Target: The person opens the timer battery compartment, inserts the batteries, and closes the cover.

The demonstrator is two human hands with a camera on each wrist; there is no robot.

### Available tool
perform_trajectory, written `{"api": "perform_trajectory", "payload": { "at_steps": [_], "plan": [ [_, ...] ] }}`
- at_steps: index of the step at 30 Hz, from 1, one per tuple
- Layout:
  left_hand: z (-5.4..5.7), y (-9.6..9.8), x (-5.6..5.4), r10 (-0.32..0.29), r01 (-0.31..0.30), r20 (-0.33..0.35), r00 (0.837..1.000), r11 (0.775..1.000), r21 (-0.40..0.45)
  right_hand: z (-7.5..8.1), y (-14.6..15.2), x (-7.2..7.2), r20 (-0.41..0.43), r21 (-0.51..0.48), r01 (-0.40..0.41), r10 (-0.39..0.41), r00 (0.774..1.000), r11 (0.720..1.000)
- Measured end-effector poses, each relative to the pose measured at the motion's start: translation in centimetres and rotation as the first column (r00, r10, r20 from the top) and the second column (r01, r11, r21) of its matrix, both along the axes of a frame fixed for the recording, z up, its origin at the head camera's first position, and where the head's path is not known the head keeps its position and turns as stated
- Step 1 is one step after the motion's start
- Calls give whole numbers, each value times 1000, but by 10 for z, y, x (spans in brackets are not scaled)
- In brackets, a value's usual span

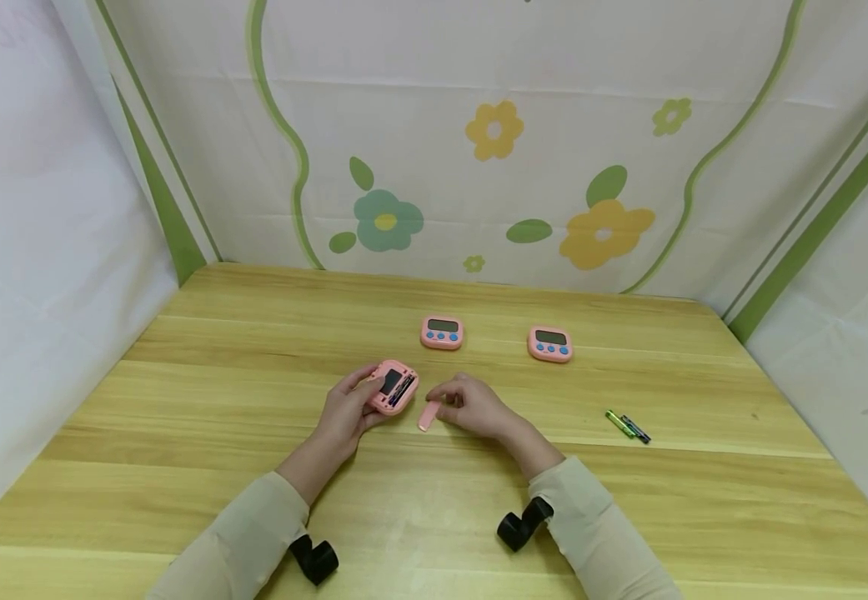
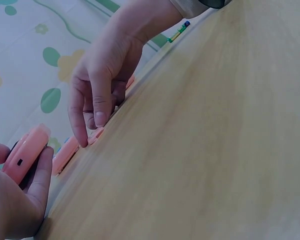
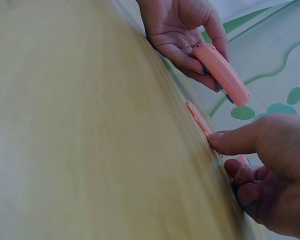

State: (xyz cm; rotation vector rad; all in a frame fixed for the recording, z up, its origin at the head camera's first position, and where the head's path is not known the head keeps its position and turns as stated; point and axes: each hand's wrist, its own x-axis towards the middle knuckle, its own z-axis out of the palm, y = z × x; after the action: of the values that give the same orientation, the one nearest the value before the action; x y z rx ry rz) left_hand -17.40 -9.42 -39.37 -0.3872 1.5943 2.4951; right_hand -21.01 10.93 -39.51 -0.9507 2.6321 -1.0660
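My left hand (image 1: 342, 415) grips a pink digital timer (image 1: 391, 382) with its back turned up, the thumb lying across the back. The timer's battery slot is uncovered, and dark batteries (image 1: 402, 390) lie inside. Just right of it, my right hand (image 1: 479, 407) pinches one end of a slim pink battery cover (image 1: 428, 417) between thumb and forefinger, low at the tabletop. In the right wrist view the cover (image 3: 197, 117) lies along the wood under the thumb tip. The timer (image 3: 222, 75) is held up off the table there, its blue buttons facing down.
Two more pink timers, one in the middle (image 1: 442, 333) and one to the right (image 1: 550, 344), lie screen up farther back. A green battery (image 1: 619, 424) and a darker battery (image 1: 636, 430) lie side by side at right. A flowered cloth (image 1: 449, 167) hangs behind the wooden table (image 1: 178, 433).
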Motion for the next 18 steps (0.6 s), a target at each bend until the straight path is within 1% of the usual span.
{"api": "perform_trajectory", "payload": {
  "at_steps": [7, 18],
  "plan": [
    [1, 0, 0, -5, 5, 3, 1000, 1000, -9, -3, 1, 0, 17, -33, 24, -23, 1000, 999],
    [2, 0, 1, 2, -2, 9, 1000, 1000, -1, -4, 0, 0, -14, -6, 38, -38, 999, 999]
  ]
}}
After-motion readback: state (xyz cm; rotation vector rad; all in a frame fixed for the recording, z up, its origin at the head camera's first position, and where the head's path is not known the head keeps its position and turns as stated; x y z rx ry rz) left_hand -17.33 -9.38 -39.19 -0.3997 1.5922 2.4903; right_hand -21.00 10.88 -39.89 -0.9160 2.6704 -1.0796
